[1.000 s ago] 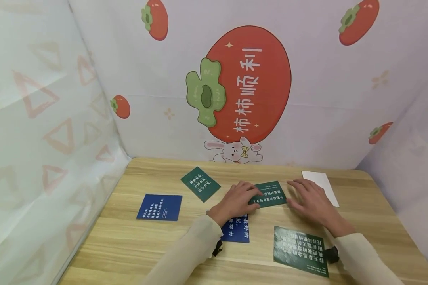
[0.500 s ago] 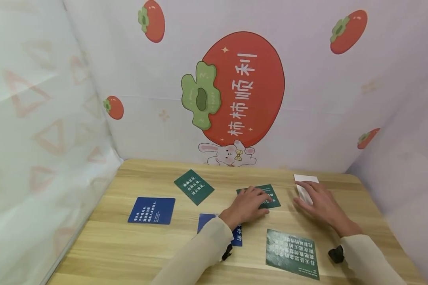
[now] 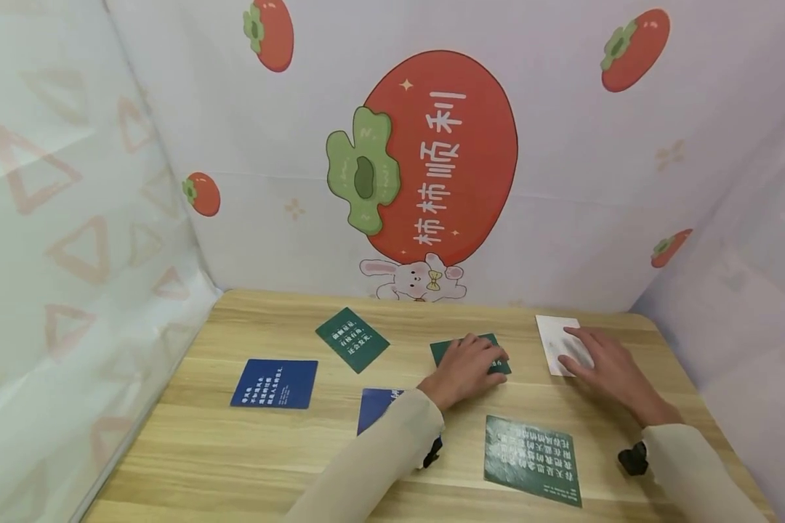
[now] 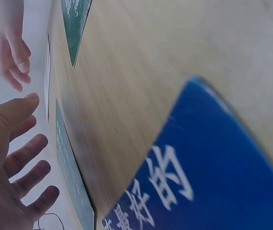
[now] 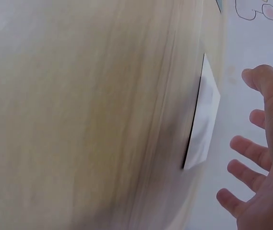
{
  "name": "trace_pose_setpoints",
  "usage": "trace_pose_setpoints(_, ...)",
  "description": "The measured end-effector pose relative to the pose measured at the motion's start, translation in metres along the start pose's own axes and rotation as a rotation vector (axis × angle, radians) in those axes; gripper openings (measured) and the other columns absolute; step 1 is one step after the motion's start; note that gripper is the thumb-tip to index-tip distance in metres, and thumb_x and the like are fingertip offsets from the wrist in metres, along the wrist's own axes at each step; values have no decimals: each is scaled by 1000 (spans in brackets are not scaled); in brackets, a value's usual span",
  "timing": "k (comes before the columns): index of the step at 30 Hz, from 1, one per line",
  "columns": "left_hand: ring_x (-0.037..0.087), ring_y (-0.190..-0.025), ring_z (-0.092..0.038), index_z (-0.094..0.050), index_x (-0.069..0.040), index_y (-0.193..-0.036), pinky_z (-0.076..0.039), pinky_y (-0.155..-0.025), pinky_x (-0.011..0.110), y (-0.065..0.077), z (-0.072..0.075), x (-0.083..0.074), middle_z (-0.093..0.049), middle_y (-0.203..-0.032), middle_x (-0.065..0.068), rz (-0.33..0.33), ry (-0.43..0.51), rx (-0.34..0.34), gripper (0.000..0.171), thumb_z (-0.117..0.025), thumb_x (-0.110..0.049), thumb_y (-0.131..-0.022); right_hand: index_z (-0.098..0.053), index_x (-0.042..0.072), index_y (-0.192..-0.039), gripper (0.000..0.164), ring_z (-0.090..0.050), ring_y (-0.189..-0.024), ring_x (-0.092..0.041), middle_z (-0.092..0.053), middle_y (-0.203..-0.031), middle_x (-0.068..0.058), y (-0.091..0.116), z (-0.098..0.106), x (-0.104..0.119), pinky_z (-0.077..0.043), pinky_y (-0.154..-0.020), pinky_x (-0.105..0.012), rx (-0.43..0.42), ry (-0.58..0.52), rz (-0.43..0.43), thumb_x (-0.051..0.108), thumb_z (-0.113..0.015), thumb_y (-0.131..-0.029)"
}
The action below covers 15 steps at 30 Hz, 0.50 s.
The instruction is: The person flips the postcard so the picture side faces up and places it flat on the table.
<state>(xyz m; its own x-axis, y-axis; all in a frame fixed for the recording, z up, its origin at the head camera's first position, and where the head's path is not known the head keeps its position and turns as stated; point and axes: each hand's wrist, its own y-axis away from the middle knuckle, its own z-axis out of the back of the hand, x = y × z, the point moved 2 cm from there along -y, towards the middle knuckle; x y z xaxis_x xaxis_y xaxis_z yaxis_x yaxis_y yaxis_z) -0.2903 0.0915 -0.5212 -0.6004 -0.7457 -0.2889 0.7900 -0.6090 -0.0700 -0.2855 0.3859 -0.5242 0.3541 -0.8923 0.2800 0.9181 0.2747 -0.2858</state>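
In the head view my left hand [image 3: 466, 369] is over a dark green card [image 3: 442, 350], hiding most of its white lettering. The left wrist view shows this hand [image 4: 6, 163] with fingers spread and nothing held, a green card [image 4: 70, 167] beyond its fingertips. My right hand [image 3: 610, 367] is at the right, its thumb and fingers overlapping a white card [image 3: 552, 340]. Seen from the right wrist, that hand's fingers [image 5: 249, 148] are apart and relaxed, and the white card [image 5: 204, 120] lies flat on the table below them.
Partly behind my left sleeve lies a blue card [image 3: 374, 407]. A larger green card [image 3: 530, 459] is between my forearms. Farther left are another blue card [image 3: 275, 383] and a tilted green card [image 3: 352, 340]. A printed cloth wall [image 3: 556, 240] rises behind the wooden table [image 3: 255, 457].
My right hand has moved right, from beside the middle green card to over the white card. My left hand has shifted right across the green card, covering more of it. The view has drifted slightly.
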Motion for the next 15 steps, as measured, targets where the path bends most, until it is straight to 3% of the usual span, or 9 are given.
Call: trace_pose_setpoints(15,13,-137,-56,-68,-37,-143,-47,-115,38,-44,-3,-12,-67,-145,-14,25,-12,2,35,-67,-46,-108,-55,-2,-151,67,-51,-133,-58,-58,-148,-34,16,8,-20,-41,-104,-80,3,0,-11,27,-82,-97)
